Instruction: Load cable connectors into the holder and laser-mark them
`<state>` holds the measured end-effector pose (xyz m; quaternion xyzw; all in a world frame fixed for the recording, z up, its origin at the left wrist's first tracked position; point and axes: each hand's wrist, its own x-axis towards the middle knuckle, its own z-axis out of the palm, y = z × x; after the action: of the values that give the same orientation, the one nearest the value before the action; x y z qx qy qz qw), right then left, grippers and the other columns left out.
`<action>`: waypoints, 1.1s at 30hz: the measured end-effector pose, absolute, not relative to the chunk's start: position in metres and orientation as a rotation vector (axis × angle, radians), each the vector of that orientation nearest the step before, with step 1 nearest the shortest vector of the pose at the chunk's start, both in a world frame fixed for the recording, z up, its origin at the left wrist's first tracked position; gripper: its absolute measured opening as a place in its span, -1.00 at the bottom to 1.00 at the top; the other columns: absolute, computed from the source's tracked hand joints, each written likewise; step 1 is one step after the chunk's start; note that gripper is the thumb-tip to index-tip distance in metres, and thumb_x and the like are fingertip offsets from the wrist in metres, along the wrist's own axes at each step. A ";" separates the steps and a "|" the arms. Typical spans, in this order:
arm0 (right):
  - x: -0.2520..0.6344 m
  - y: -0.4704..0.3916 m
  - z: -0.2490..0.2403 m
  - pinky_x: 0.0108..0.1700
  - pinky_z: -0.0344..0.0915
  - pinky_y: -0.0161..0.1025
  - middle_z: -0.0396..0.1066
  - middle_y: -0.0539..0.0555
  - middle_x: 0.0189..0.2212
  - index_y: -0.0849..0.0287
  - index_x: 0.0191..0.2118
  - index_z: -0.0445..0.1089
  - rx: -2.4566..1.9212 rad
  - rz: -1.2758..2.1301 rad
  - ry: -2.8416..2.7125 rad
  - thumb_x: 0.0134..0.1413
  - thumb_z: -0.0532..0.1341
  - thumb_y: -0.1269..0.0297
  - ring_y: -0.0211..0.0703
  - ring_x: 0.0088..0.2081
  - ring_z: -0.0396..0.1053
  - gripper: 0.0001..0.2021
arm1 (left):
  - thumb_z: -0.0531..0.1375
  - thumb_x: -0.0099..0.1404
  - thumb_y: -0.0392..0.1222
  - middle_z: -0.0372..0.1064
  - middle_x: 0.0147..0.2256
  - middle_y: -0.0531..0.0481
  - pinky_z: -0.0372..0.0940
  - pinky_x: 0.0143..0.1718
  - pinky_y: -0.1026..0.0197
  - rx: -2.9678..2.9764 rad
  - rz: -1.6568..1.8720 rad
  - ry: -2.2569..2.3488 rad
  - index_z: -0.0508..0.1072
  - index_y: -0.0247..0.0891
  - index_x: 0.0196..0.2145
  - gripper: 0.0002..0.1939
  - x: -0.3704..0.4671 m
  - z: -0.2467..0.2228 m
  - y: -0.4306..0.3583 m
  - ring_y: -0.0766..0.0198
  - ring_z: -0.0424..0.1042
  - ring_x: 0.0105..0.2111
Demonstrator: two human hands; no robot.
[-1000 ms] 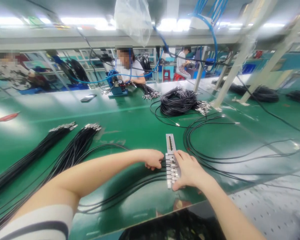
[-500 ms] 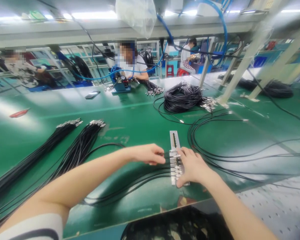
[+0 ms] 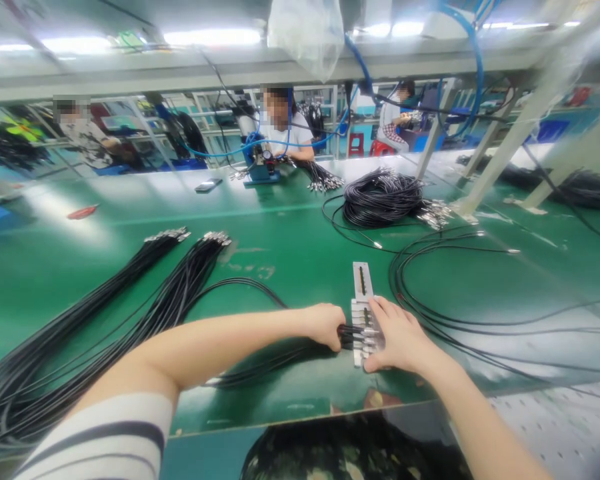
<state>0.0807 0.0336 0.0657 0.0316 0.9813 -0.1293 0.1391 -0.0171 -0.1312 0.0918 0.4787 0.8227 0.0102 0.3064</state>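
A narrow metal fixture (image 3: 362, 279) with a slotted upper part lies on the green table (image 3: 290, 250). Silver-ended black cables (image 3: 350, 331) sit side by side across its lower part. My left hand (image 3: 327, 325) is closed around several of these cables, just left of the fixture. Along the fixture's right side, my right hand (image 3: 405, 333) grips it, fingers near the middle and thumb by the lower end. The palm hides part of the fixture. Behind my left forearm the held cables curve away to the left.
Two long cable bundles (image 3: 180, 290) lie on the left. Coiled cables (image 3: 380, 198) stand further back, and loose cables (image 3: 445, 320) loop to the right. A phone (image 3: 209, 186), a red object (image 3: 83, 212) and a blue press (image 3: 260, 167) are also there. A co-worker (image 3: 293, 130) sits opposite.
My left hand has moved down along the fixture and closed around several cables together. The right hand stays on the fixture. The whole view has shifted, so things appear further right.
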 end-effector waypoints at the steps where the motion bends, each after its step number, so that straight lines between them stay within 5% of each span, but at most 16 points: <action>1: 0.080 0.033 0.066 0.20 -0.22 0.07 -0.26 0.22 0.28 0.22 0.28 -0.21 0.096 -0.352 2.834 -0.56 0.33 -0.05 0.15 0.26 -0.27 0.20 | 0.25 -0.06 -0.16 0.30 -0.57 0.09 0.17 -0.50 0.29 1.249 0.063 2.101 0.42 -0.27 -0.50 -0.84 -0.021 0.094 -0.128 0.27 0.31 -0.51; 10: 0.075 0.044 0.043 0.17 -0.08 0.07 -0.14 0.18 0.26 0.16 0.25 -0.09 0.070 -0.228 2.956 -0.49 0.28 0.02 0.17 0.23 -0.13 0.05 | 0.20 -0.07 -0.30 0.26 -0.63 0.11 0.06 -0.59 0.30 1.098 0.254 1.916 0.29 -0.26 -0.57 -0.90 -0.028 0.086 -0.129 0.34 0.18 -0.61; 15: 0.070 0.053 0.028 0.14 0.03 0.07 -0.08 0.18 0.24 0.17 0.24 -0.04 0.038 -0.192 3.029 -0.47 0.26 0.03 0.16 0.21 -0.03 0.01 | 0.18 0.10 -0.07 0.21 -0.67 0.12 -0.22 -0.73 0.35 0.733 0.472 1.609 0.35 -0.25 -0.49 -0.80 -0.036 0.075 -0.133 0.46 -0.09 -0.76; 18: 0.067 0.056 0.025 0.12 0.06 0.05 -0.07 0.16 0.24 0.13 0.23 -0.01 0.034 -0.164 3.018 -0.45 0.24 0.02 0.14 0.20 -0.01 -0.03 | 0.20 0.10 -0.09 0.13 -0.73 0.14 -0.26 -0.73 0.36 0.667 0.591 1.592 0.35 -0.28 -0.52 -0.79 -0.038 0.084 -0.136 0.48 -0.13 -0.77; 24: 0.066 0.059 0.022 0.12 0.08 0.04 -0.07 0.15 0.24 0.14 0.23 -0.02 0.040 -0.194 2.995 -0.43 0.23 0.02 0.13 0.22 -0.04 -0.04 | 0.14 0.18 -0.04 0.21 -0.66 0.12 0.05 -0.57 0.37 1.179 0.921 1.995 0.42 -0.32 -0.36 -0.74 -0.037 0.199 -0.175 0.44 0.15 -0.62; 29: 0.069 0.067 0.010 0.12 0.09 0.07 -0.08 0.08 0.25 0.06 0.23 -0.04 -0.003 -0.227 3.099 -0.39 0.21 0.08 0.13 0.22 -0.05 -0.08 | 0.04 0.23 -0.21 0.31 -0.53 0.01 0.19 -0.32 0.25 0.896 0.023 3.073 0.45 -0.38 -0.30 -0.76 -0.039 0.334 -0.250 0.31 0.32 -0.46; 33: 0.068 0.077 0.002 0.13 0.07 0.08 -0.13 0.08 0.27 0.06 0.24 -0.04 -0.031 -0.256 3.022 -0.36 0.21 0.04 0.13 0.23 -0.07 -0.09 | 0.14 0.12 -0.31 0.38 -0.37 -0.13 0.15 -0.09 0.10 0.146 -0.327 3.265 0.47 -0.44 -0.31 -0.82 -0.083 0.364 -0.308 0.05 0.34 -0.17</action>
<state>0.0677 0.0771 0.0023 -0.0102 0.9949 -0.0843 0.0543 -0.0826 -0.3079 0.3641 0.0442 0.9915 -0.0993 -0.0714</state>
